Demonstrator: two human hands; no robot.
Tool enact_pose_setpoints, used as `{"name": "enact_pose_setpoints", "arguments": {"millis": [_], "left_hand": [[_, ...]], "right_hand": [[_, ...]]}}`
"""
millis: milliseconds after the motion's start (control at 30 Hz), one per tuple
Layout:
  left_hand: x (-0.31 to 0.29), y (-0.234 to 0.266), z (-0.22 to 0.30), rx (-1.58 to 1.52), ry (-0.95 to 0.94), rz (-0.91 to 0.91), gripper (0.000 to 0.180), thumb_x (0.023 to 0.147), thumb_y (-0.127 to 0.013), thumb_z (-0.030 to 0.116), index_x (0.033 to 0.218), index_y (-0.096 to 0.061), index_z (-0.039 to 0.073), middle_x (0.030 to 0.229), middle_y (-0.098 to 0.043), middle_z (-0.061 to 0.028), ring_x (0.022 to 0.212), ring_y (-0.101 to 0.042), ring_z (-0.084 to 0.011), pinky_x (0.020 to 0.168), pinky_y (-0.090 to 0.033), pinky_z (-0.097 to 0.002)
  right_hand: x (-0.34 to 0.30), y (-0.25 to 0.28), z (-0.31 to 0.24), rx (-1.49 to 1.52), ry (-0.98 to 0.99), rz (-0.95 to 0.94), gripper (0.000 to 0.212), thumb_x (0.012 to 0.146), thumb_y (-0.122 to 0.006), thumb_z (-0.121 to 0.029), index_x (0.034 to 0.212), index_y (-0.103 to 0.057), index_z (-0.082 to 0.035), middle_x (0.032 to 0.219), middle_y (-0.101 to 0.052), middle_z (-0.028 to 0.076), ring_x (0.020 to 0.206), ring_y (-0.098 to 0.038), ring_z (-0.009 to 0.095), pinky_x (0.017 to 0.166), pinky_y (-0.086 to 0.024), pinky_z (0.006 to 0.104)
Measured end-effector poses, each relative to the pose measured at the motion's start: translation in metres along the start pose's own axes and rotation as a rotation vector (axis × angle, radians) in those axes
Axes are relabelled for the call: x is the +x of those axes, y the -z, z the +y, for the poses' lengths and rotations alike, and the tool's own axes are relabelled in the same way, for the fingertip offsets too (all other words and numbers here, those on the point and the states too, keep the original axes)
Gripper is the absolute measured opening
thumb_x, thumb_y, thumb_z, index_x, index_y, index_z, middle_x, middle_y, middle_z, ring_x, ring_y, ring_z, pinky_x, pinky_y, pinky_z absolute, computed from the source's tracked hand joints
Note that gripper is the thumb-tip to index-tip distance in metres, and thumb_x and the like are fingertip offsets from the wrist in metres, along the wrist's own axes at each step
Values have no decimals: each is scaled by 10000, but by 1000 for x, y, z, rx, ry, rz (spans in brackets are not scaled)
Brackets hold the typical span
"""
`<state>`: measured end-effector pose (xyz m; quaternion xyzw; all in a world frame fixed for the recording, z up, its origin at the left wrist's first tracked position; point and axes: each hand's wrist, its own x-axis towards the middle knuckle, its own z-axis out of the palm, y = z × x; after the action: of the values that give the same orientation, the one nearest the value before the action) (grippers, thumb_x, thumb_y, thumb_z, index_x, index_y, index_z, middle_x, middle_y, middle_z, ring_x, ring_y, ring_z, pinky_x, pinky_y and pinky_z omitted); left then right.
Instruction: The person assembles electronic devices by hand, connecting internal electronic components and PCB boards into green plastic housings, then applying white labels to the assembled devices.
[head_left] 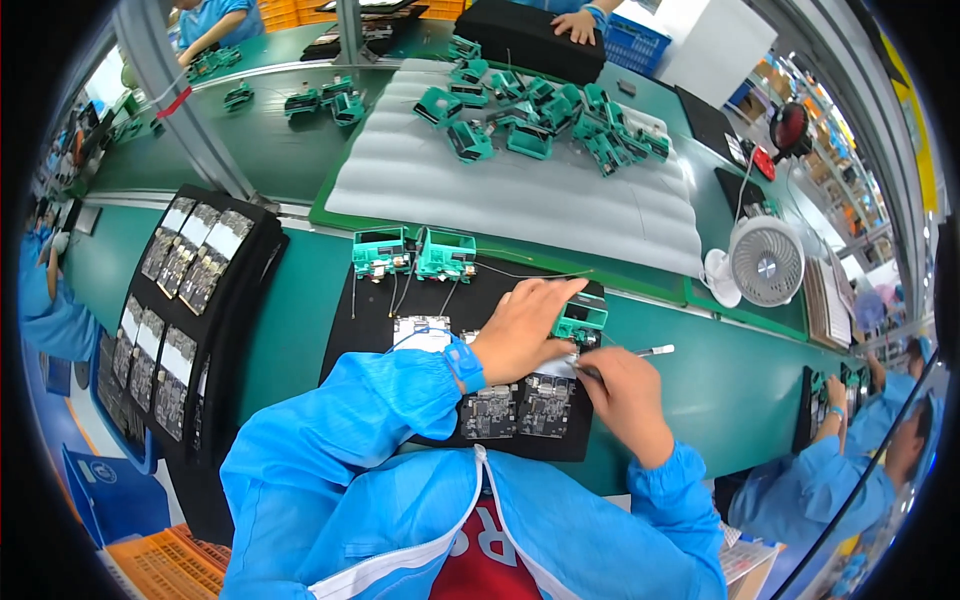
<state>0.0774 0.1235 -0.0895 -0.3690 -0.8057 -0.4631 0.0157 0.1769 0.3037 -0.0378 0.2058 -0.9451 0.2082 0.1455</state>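
My left hand (522, 325) reaches around a green plastic housing (582, 314), index finger at its back edge and thumb in front. The housing sits above a circuit board (546, 408) on a black foam mat (350, 345). My right hand (630, 398) is pinched just in front of the housing, slightly blurred; a small dark thing shows at its fingertips. Beyond its knuckles a thin white-ended stick (657, 350) points right; I cannot tell whether it is held. Another board (488, 412) lies beside the first. Two green housings with wires (445, 255) stand at the mat's far edge.
A black tray of circuit boards (185, 260) stands at left. Across the bench, several green housings (530, 138) are heaped on white foam sheeting (430, 200). A white fan (765, 262) is at right. Co-workers are around, one person's hand (576, 27) at the far side. A metal post (185, 100) rises at left.
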Motion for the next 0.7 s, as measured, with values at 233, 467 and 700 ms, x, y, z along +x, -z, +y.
{"name": "enact_pose_setpoints", "arguments": {"millis": [233, 467, 700], "left_hand": [[10, 102, -14, 525, -96, 352, 369, 836, -746, 249, 1166, -662, 106, 969, -675, -96, 926, -625, -307, 821, -468, -429], [-15, 134, -56, 779, 95, 127, 575, 719, -812, 343, 1197, -654, 66, 1127, -640, -111, 1158, -519, -333, 1016, -369, -490], [-5, 120, -27, 428, 33, 74, 527, 760, -790, 179, 1211, -555, 42, 1132, -625, -141, 1077, -581, -377, 956, -463, -450]], "right_hand": [[-28, 8, -10, -1, -116, 10, 196, 776, -774, -47, 942, -675, -81, 849, -678, 95, 778, -663, 322, 655, -517, 410], [-5, -4, -18, 47, 77, -109, 304, 706, -755, -36, 989, -657, -87, 902, -676, 67, 832, -658, 278, 723, -523, 402], [23, -17, -32, 104, 208, -173, 277, 713, -770, -35, 959, -648, -71, 989, -688, 95, 911, -672, 309, 767, -536, 417]]}}
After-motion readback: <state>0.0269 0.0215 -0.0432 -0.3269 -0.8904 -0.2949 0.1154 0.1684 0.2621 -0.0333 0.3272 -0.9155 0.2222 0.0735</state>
